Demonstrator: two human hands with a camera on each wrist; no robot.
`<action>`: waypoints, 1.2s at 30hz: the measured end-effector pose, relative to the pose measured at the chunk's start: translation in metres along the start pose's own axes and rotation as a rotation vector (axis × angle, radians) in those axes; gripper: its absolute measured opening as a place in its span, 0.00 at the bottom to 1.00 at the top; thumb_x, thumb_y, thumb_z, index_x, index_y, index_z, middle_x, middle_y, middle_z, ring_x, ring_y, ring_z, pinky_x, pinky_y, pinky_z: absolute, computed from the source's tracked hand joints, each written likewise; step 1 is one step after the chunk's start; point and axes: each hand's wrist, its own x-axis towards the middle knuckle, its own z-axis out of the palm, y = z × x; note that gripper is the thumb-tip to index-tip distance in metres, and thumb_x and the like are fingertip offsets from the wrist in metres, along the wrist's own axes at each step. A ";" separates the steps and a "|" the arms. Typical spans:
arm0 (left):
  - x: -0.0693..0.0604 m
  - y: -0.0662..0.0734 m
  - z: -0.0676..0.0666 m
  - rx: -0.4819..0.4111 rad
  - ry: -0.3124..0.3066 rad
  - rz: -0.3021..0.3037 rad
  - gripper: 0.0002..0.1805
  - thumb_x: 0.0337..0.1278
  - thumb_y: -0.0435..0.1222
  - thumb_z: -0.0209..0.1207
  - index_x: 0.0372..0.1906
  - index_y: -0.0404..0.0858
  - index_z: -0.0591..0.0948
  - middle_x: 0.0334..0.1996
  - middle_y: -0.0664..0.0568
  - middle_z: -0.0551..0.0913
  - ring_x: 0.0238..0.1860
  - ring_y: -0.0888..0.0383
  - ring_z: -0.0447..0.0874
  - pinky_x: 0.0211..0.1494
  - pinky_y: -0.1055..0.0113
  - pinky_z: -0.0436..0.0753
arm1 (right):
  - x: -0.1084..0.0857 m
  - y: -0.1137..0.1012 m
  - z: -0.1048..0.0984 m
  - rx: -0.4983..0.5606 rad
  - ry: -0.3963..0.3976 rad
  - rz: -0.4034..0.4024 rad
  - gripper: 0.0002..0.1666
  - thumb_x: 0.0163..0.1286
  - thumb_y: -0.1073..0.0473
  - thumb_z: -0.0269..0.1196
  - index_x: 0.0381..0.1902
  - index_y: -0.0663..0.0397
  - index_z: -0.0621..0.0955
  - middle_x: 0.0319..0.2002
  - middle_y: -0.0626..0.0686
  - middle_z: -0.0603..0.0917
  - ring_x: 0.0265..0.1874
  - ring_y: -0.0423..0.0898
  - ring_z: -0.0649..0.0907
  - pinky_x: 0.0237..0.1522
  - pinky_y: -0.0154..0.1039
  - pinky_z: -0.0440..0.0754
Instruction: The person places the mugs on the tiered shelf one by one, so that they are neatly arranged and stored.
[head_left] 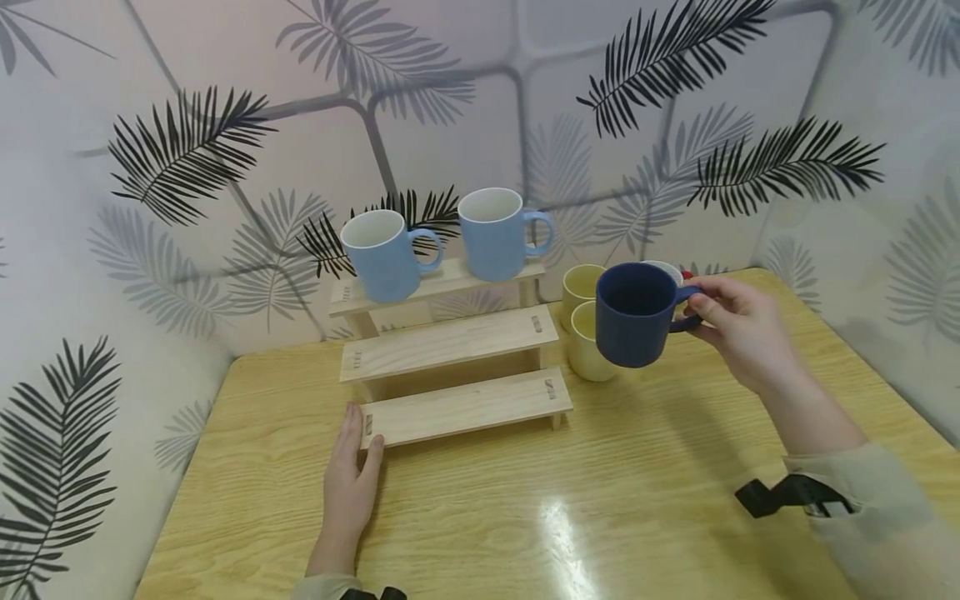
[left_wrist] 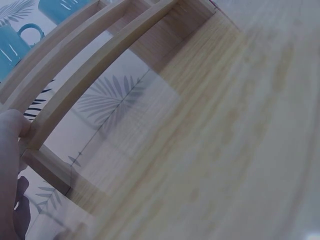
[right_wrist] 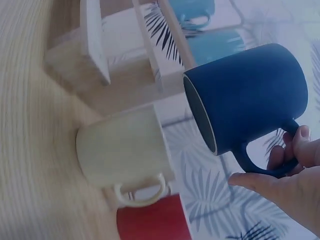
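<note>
My right hand (head_left: 738,329) pinches the handle of a dark blue mug (head_left: 633,329), which hangs upright in the air in front of the yellow mugs. In the right wrist view, finger and thumb close on the handle of the same dark blue mug (right_wrist: 250,95). A three-step wooden shelf (head_left: 465,408) stands on the table, its steps bare except the top one. Two light blue mugs, one at left (head_left: 386,258) and one at right (head_left: 495,237), stand on that top step. My left hand (head_left: 352,475) grips the left end of the lowest step, thumb at its front edge.
Two pale yellow mugs, a front one (head_left: 590,354) and a rear one (head_left: 577,287), stand right of the shelf. A red mug (right_wrist: 155,220) shows beside a yellow one and is mostly hidden in the head view. The patterned wall (head_left: 465,100) rises behind the wooden table (head_left: 480,517).
</note>
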 end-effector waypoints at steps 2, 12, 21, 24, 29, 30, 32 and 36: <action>-0.001 0.000 0.000 -0.004 -0.004 -0.006 0.35 0.73 0.50 0.44 0.75 0.39 0.51 0.75 0.48 0.48 0.74 0.50 0.43 0.72 0.46 0.49 | 0.002 0.000 0.010 0.014 -0.028 -0.009 0.10 0.69 0.65 0.56 0.45 0.61 0.81 0.37 0.51 0.81 0.38 0.43 0.81 0.40 0.34 0.83; -0.002 -0.002 0.000 -0.005 -0.016 -0.017 0.35 0.73 0.50 0.44 0.76 0.39 0.50 0.76 0.49 0.46 0.74 0.50 0.42 0.72 0.46 0.49 | 0.016 0.014 0.073 -0.007 -0.033 0.047 0.07 0.70 0.64 0.57 0.40 0.52 0.82 0.36 0.49 0.80 0.36 0.43 0.78 0.40 0.33 0.83; -0.001 -0.003 0.001 -0.002 -0.018 -0.004 0.35 0.73 0.50 0.44 0.75 0.39 0.51 0.75 0.50 0.46 0.74 0.51 0.43 0.73 0.49 0.49 | 0.032 0.045 0.136 -0.072 0.029 0.102 0.11 0.70 0.71 0.56 0.48 0.75 0.75 0.30 0.46 0.80 0.32 0.41 0.79 0.39 0.32 0.83; -0.001 -0.003 0.000 0.000 -0.015 -0.003 0.35 0.73 0.50 0.44 0.75 0.39 0.51 0.75 0.50 0.46 0.74 0.51 0.43 0.73 0.49 0.49 | 0.035 0.053 0.156 -0.054 0.026 0.102 0.14 0.70 0.70 0.56 0.49 0.77 0.74 0.30 0.48 0.79 0.32 0.41 0.78 0.39 0.32 0.83; -0.001 -0.002 0.000 -0.001 -0.009 -0.004 0.35 0.73 0.50 0.44 0.75 0.38 0.52 0.75 0.52 0.47 0.74 0.51 0.43 0.73 0.49 0.49 | 0.042 0.061 0.182 -0.039 -0.009 0.097 0.14 0.69 0.69 0.57 0.49 0.75 0.76 0.32 0.50 0.78 0.33 0.41 0.77 0.40 0.33 0.82; -0.001 -0.003 0.000 -0.001 -0.008 -0.004 0.35 0.73 0.50 0.44 0.75 0.38 0.52 0.75 0.51 0.47 0.74 0.51 0.44 0.73 0.49 0.49 | 0.043 0.063 0.187 -0.038 -0.014 0.099 0.13 0.69 0.69 0.57 0.48 0.74 0.76 0.32 0.50 0.77 0.34 0.41 0.77 0.40 0.33 0.82; 0.000 -0.002 0.000 -0.003 -0.004 -0.005 0.35 0.73 0.50 0.45 0.75 0.38 0.52 0.75 0.51 0.47 0.74 0.50 0.44 0.73 0.49 0.49 | 0.047 0.067 0.196 -0.040 -0.026 0.097 0.13 0.69 0.69 0.58 0.48 0.73 0.77 0.32 0.49 0.78 0.34 0.41 0.77 0.40 0.34 0.82; 0.000 -0.001 0.000 -0.006 0.000 -0.005 0.35 0.73 0.49 0.45 0.75 0.38 0.52 0.75 0.49 0.48 0.74 0.50 0.44 0.73 0.48 0.49 | 0.053 0.077 0.212 -0.086 -0.052 0.082 0.13 0.68 0.66 0.59 0.47 0.70 0.79 0.33 0.49 0.80 0.35 0.41 0.78 0.41 0.36 0.82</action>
